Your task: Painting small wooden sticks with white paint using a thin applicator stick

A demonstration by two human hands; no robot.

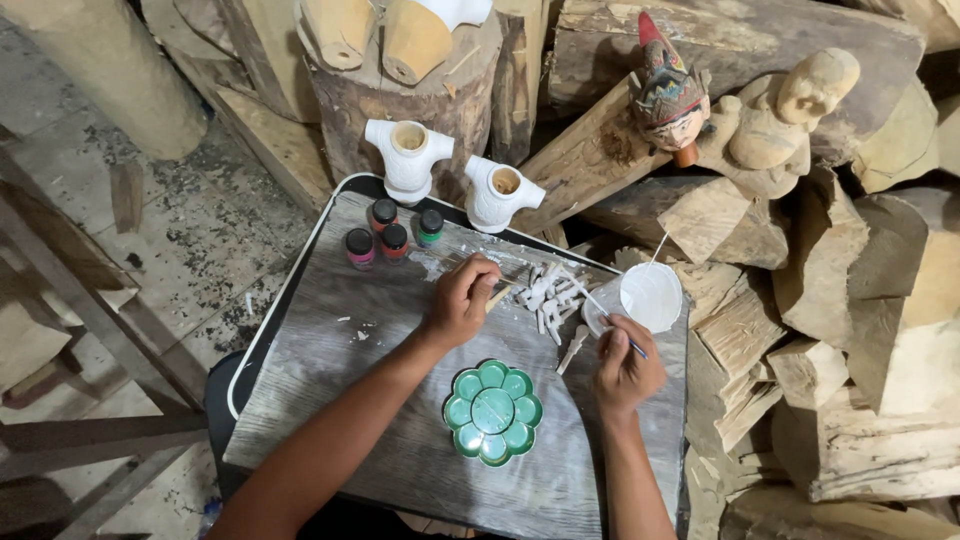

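the left hand (462, 298) is curled over something near the far middle of the surface (350, 400); a short wooden stub shows at its fingertips, but what it pinches is hidden under the knuckles. the right hand (625, 365) pinches a thin brush (600, 305), its handle crossing the fingers and its tip running far-left toward the pile of small white pieces (548, 295); the tip is hard to make out against them. just right of the pile, touching the right hand's far side, sits a white cup (652, 297) with a thin stick standing in it, right at the surface's right edge. a green flower-shaped palette (492, 412) lies near, between the two forearms. four small paint bottles (392, 237) stand far-left of the left hand, and two white torsos (452, 175) stand at the far edge. the near-left part of the surface is bare. stacked wood blocks (830, 300) crowd the right side, and the surface's near edge is cut off.
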